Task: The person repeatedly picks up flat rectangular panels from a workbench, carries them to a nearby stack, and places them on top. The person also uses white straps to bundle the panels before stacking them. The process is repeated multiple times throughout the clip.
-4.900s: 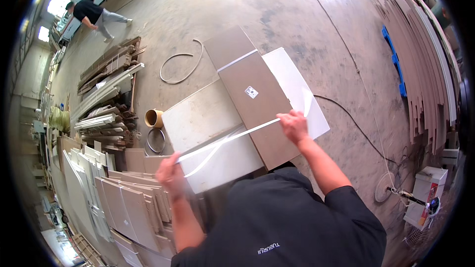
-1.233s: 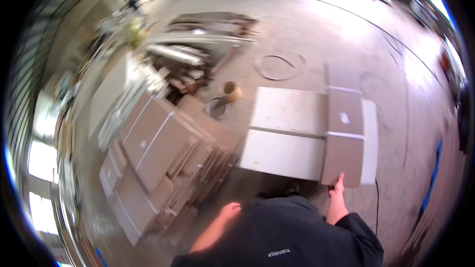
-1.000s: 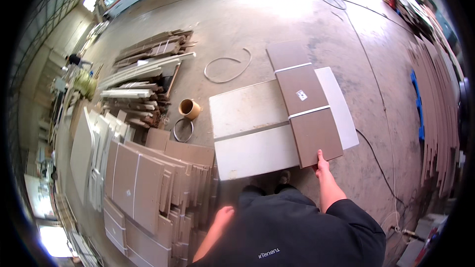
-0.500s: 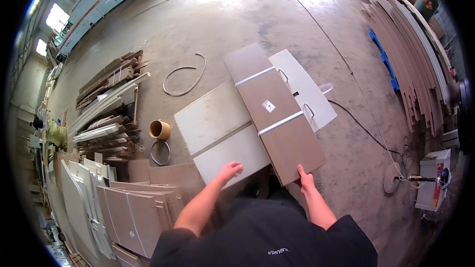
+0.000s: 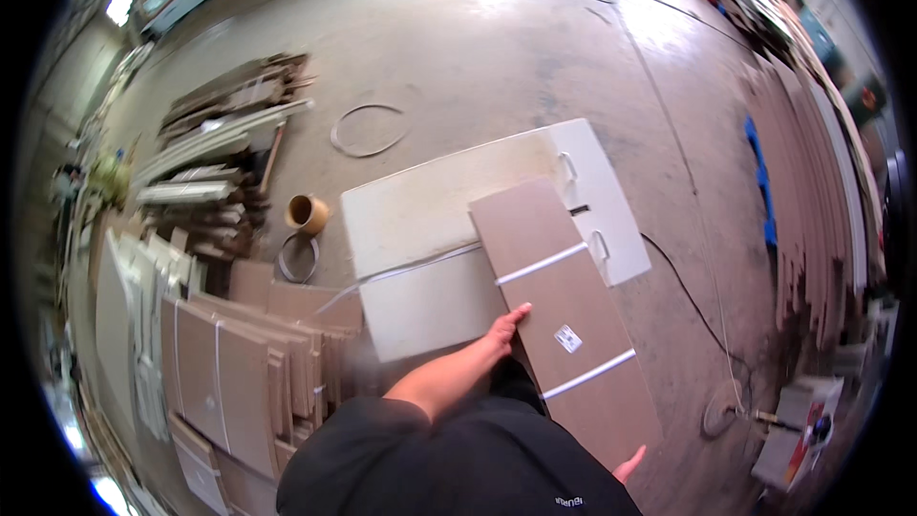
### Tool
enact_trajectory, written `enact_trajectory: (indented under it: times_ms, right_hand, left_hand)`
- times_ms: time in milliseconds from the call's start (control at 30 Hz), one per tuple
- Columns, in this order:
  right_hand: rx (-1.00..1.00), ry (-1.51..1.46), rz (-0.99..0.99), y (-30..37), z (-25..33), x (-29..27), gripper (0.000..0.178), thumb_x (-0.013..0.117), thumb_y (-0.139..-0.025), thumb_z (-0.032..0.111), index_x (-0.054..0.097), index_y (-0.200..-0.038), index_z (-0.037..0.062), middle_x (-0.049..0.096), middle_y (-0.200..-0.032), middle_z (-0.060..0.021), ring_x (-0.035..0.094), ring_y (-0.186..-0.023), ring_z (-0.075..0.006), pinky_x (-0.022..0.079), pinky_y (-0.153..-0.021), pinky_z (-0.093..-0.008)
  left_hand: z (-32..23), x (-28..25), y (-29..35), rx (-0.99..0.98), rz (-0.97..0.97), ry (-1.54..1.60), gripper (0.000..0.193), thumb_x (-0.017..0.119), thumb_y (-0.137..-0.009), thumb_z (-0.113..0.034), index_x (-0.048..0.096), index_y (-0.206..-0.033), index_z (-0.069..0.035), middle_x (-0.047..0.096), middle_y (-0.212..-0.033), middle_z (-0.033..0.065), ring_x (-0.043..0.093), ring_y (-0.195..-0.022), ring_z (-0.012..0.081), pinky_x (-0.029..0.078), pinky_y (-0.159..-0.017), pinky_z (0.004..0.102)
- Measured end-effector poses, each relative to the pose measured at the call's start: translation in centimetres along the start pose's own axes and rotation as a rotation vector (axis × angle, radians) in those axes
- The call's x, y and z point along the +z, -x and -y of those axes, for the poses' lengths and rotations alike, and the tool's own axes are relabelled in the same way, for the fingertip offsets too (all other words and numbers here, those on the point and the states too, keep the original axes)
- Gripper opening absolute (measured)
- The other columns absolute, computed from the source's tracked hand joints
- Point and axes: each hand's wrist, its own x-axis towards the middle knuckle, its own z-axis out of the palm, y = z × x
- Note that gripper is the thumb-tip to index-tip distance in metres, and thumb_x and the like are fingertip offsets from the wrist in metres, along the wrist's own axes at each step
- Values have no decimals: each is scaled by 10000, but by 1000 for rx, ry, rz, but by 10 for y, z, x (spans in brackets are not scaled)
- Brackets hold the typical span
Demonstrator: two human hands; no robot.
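A long bundle of brown panels point(image 5: 535, 234) slants in front of me, bound by two white straps point(image 5: 587, 375) and bearing a small white label point(image 5: 567, 339). My left hand point(image 5: 506, 328) grips its left long edge, thumb on top and the other fingers hidden. At the near right end, my right hand point(image 5: 629, 465) has its thumb over the edge; its fingers are out of sight beneath. The far end of the bundle overlaps a low white stand point(image 5: 430, 201) with two handles on its right part. A loose pale strap point(image 5: 420, 266) runs across the white top.
To the left stand strapped brown panels point(image 5: 224, 377), white boards point(image 5: 124, 325) and a pile of scrap strips point(image 5: 229, 105). A cardboard tube point(image 5: 306, 214) and coiled strapping point(image 5: 368, 129) lie on the floor. At right are long brown boards point(image 5: 812, 201) and a dark cable point(image 5: 683, 277).
The panel bundle has come toward me and to the right, uncovering more of the white top. My left hand has moved from above the white top onto the bundle's left edge.
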Motion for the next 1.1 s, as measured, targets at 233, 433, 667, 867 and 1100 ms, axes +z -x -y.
enact_trajectory:
  times_ms: [233, 433, 667, 867, 1100]
  right_hand:
    - [-126, 51, 4, -49, 39, 24, 739, 466, -964, 671, 545, -1406, 84, 648, -1298, -62, 622, -1148, -259, 497, -928, -457]
    - [-253, 120, 227, -103, 69, 79, 737, 451, -971, 662, 544, -1412, 79, 643, -1304, -73, 611, -1167, -266, 482, -957, -448]
    - [-336, 316, 700, -63, 59, 237, 676, 449, -991, 599, 584, -1351, 43, 633, -1290, -101, 594, -1175, -292, 468, -988, -436]
    - [-620, 628, 963, 52, -17, 331, 509, 635, -957, 429, 611, -1251, 14, 675, -1142, -95, 641, -1025, -244, 515, -893, -372]
    - [-837, 823, 1150, 239, -164, 408, 379, 721, -950, 264, 614, -1180, -17, 673, -1081, -80, 612, -956, -168, 502, -858, -323]
  left_hand:
    - [32, -26, 47, 255, -144, 23, 619, 834, -836, -339, 580, -1323, -52, 673, -1240, 126, 615, -1186, 261, 509, -1027, 456]
    - [29, -57, 160, 325, -82, 318, 507, 820, -835, -304, 638, -1258, -93, 684, -1230, 75, 616, -1180, 245, 478, -1056, 430]
    - [25, -130, 293, 639, 64, 616, 443, 802, -830, -248, 662, -1210, -67, 695, -1211, 100, 615, -1167, 275, 459, -1076, 451]
    - [17, -256, 399, 989, -77, 697, 528, 814, -807, -293, 618, -1233, -48, 662, -1233, 117, 599, -1184, 290, 462, -1087, 453]
    - [-51, -408, 548, 1131, -302, 802, 566, 749, -837, -406, 615, -1253, -45, 666, -1223, 126, 618, -1131, 289, 488, -1004, 438]
